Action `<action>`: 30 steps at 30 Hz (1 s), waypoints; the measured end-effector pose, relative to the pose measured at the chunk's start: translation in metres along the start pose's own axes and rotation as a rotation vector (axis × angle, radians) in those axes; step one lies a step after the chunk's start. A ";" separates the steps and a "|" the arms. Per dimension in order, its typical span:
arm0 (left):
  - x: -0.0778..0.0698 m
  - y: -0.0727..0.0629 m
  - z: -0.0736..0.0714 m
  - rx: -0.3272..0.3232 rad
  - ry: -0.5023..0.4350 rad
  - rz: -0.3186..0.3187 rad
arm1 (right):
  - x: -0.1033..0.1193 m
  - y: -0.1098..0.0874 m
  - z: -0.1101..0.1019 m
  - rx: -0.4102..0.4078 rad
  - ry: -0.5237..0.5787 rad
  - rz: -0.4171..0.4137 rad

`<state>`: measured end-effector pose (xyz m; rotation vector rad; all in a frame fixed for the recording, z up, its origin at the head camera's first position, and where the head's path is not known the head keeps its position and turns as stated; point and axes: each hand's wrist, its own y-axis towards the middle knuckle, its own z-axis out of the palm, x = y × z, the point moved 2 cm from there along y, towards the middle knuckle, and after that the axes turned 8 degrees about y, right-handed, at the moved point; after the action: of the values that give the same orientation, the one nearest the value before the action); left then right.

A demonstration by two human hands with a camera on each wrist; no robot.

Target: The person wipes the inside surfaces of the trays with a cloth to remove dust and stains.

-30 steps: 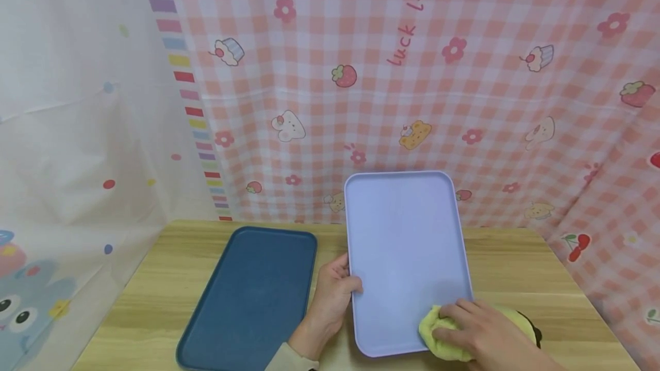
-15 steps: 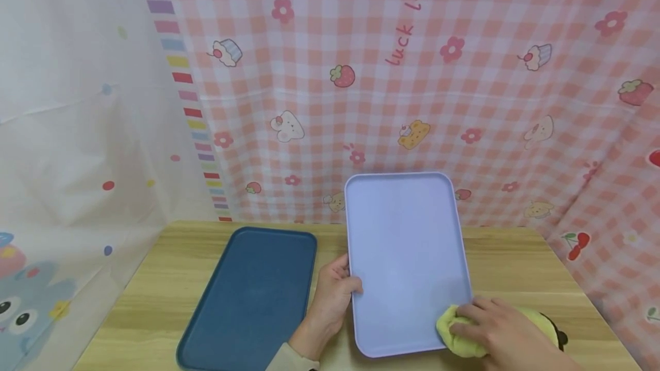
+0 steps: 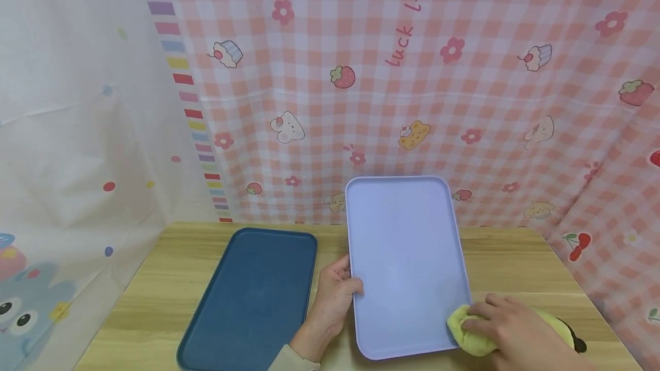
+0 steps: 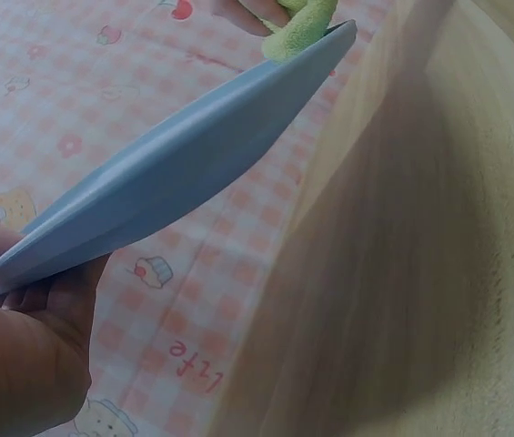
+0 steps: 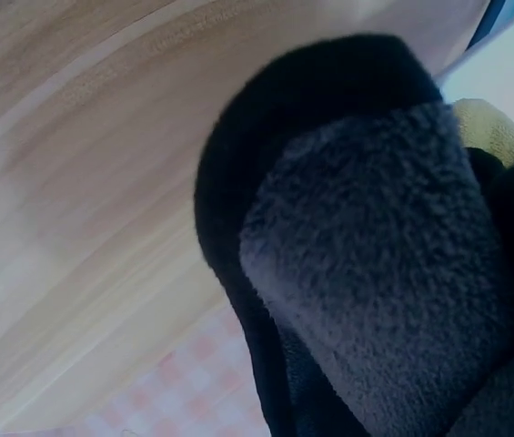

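Note:
My left hand [image 3: 334,293] grips a lavender rectangular tray [image 3: 404,262] by its left rim, thumb over the front and fingers behind. The tray is held tilted up above the table, its inner face toward me. Bunched in my right hand [image 3: 515,325] is a yellow-green cleaning cloth [image 3: 466,331], which lies against the tray's lower right corner. In the left wrist view the tray [image 4: 184,155] shows edge-on, with the cloth [image 4: 300,32] at its far end. A dark, fuzzy, black-edged flap of the cloth [image 5: 375,246] fills much of the right wrist view.
A dark blue tray [image 3: 252,296] lies flat on the wooden table [image 3: 139,308], left of my left hand. Behind the table hangs a pink checked curtain [image 3: 309,102], with a white patterned sheet [image 3: 77,147] on the left side.
My right hand has slid the cloth rightward along the tray's lower edge to the corner. The tray's top edge has dipped slightly, while my left hand keeps its hold.

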<state>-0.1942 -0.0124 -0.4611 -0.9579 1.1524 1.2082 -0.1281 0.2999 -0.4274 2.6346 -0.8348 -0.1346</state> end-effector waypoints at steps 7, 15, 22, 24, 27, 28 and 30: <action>0.002 0.002 0.000 -0.015 0.017 -0.020 | -0.011 -0.015 -0.005 -0.019 -0.060 0.064; 0.005 0.000 0.002 -0.034 0.037 -0.058 | -0.029 -0.035 -0.012 -0.060 -0.095 0.201; 0.011 0.000 0.004 -0.049 0.043 -0.098 | -0.041 -0.046 -0.015 -0.027 -0.051 0.415; 0.012 0.000 0.003 -0.053 0.045 -0.113 | -0.044 -0.047 -0.015 0.003 -0.017 0.498; 0.014 0.001 0.003 -0.054 0.052 -0.126 | -0.049 -0.048 -0.016 0.049 0.056 0.625; 0.015 0.001 0.003 -0.054 0.053 -0.130 | -0.050 -0.049 -0.017 0.056 0.088 0.659; 0.017 0.001 0.004 -0.052 0.058 -0.136 | -0.052 -0.049 -0.017 0.064 0.145 0.714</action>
<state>-0.1953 -0.0052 -0.4770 -1.0985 1.0873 1.1115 -0.1413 0.3725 -0.4315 2.1997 -1.6697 0.2711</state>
